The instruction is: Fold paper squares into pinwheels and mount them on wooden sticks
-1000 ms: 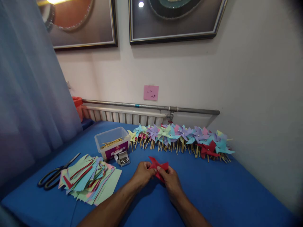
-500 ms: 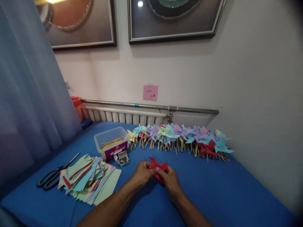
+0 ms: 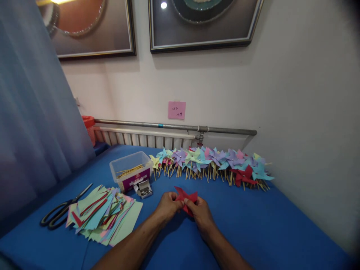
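A red paper pinwheel (image 3: 185,196) is held between my two hands, just above the blue table cover. My left hand (image 3: 169,204) pinches its left side, thumb on top and fingers behind. From the right, my right hand (image 3: 200,210) grips it with the thumb pressed near its centre. The thumbs hide the middle, so I cannot see whether a pin or stick is there. Left of my hands lie a small open box of metal pins (image 3: 144,189) and a pile of coloured paper pieces (image 3: 104,213).
Behind the pin box stands a clear plastic tub (image 3: 119,165) with wooden sticks (image 3: 131,171) in it. Black-handled scissors (image 3: 63,206) lie at the far left by the curtain (image 3: 33,101). Finished pinwheels (image 3: 210,159) on sticks line the wall side, below a metal pipe (image 3: 140,123).
The whole view has shifted slightly, with everything a little further left in it. Both hands keep their hold on the red pinwheel, with little visible change in the fingers.
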Tool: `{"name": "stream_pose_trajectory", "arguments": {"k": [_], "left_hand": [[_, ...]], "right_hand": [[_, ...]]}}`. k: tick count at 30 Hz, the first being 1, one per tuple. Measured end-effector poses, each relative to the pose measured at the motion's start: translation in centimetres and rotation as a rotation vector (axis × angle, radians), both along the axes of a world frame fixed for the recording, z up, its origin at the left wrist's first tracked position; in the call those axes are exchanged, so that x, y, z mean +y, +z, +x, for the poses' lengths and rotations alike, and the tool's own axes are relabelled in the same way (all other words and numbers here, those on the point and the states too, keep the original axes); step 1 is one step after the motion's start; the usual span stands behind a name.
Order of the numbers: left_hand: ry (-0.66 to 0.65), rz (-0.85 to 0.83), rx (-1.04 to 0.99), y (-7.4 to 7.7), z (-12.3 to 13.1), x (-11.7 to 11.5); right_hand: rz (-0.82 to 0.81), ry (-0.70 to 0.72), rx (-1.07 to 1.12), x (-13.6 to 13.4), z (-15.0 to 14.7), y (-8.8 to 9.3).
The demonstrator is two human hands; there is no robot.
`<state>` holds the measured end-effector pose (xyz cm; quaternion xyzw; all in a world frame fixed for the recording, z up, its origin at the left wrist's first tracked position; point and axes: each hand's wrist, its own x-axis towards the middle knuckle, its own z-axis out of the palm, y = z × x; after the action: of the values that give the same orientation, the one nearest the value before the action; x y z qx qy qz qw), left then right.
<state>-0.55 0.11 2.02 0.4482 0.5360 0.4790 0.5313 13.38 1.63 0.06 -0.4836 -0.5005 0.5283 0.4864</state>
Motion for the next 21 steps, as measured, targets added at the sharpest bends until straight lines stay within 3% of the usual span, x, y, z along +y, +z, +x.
{"name": "stream_pose_trajectory", "arguments": {"k": [9,21], "left_hand": [[0.018,0.013,-0.030,-0.01,0.07,-0.02],[0.007,0.043,-0.045,0.45,0.22,-0.32]], "right_hand": [[0.019,0.029,0.079,0.26,-0.06,-0.75],[-0.022,0.030,0.107,-0.03,-0.24,-0.01]]}}
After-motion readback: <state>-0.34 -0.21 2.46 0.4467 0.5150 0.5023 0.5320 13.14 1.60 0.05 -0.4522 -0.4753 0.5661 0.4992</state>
